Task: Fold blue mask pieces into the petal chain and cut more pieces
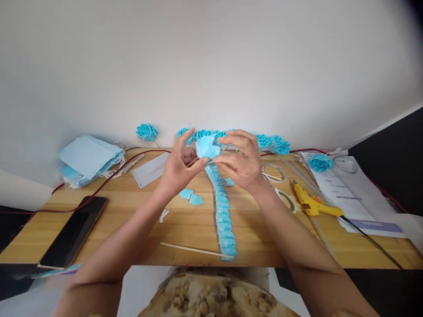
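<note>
Head view: we are holding a small light-blue folded fabric bud [207,149] above the middle of the wooden desk [139,211], between both hands. Our left hand [176,171] is pinching it from 9 o'clock, its grip grasping the bud's lower edge. Our right hand [243,165] is meeting it from 3 o'clock, its grip grasping the fabric with the fingertips. A long pleated light-blue fabric strip [224,215] is trailing from the bud toward 6 o'clock, lying on the desk down to the near edge. Two small light-blue fabric scraps [191,197] are lying just beside the strip at 9 o'clock. A thin wooden stick [196,250] is lying near 6 o'clock, touching the strip's end. A yellow glue gun [310,203] is resting at 3 o'clock, and a black smartphone [74,231] at 8 o'clock.
</note>
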Available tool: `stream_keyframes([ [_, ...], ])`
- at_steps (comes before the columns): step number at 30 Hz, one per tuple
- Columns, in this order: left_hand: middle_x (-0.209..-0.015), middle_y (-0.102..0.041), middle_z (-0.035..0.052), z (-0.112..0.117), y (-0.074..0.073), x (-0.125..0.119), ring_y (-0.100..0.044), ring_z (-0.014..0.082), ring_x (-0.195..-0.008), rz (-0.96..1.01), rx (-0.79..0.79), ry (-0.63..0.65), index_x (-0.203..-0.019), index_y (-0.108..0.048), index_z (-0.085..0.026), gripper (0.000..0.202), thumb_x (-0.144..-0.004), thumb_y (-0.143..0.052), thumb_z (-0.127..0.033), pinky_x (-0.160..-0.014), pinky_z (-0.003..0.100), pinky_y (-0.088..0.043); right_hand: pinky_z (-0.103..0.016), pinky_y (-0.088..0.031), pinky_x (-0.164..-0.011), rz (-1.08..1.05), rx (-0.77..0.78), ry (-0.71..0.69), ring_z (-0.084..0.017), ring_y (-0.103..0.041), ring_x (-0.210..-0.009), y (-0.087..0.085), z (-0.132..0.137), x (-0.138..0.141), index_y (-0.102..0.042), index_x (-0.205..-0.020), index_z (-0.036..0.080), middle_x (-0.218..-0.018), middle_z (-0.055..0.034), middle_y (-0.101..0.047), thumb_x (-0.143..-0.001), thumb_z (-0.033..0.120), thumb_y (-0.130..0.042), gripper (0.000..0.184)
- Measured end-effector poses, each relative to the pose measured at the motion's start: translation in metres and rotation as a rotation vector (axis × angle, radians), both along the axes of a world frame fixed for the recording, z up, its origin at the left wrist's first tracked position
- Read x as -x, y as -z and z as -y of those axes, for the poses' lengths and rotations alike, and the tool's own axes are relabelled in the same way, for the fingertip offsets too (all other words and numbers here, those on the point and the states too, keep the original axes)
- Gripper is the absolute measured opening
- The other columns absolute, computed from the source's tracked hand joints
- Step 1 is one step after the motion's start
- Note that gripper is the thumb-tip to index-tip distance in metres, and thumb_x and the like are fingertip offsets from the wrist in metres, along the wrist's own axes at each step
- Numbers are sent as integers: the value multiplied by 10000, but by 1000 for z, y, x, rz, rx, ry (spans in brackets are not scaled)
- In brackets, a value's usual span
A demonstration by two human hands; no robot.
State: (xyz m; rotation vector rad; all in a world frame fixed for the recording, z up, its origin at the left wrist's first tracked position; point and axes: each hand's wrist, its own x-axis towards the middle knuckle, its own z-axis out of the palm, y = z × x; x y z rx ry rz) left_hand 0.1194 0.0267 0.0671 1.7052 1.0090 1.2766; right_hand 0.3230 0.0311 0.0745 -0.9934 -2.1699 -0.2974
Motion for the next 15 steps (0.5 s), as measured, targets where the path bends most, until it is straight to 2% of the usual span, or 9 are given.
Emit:
stream_keyframes([
  [9,-611,-437,-58,-5,0,1,-448,108,-543,-13,0,-66,-1405,-461,-216,604,-850,-665,-337,-502,260,-322,-546,-414,-1081,-10,-12,-23,-286,-495,-1269,6,-3,-1,-753,-875,391,-1218,-2,-646,-914,262,-619,190],
  [15,-622,-491,-50,-6,0,3,-394,109,-520,-63,-16,-133,-1407,-457,-216,588,-866,-637,-359,-527,284,-331,-539,-419,-1073,-58,-3,-78,-278,-511,-1257,6,-3,-1,-749,-851,388,-1188,1,-663,-917,271,-622,185],
])
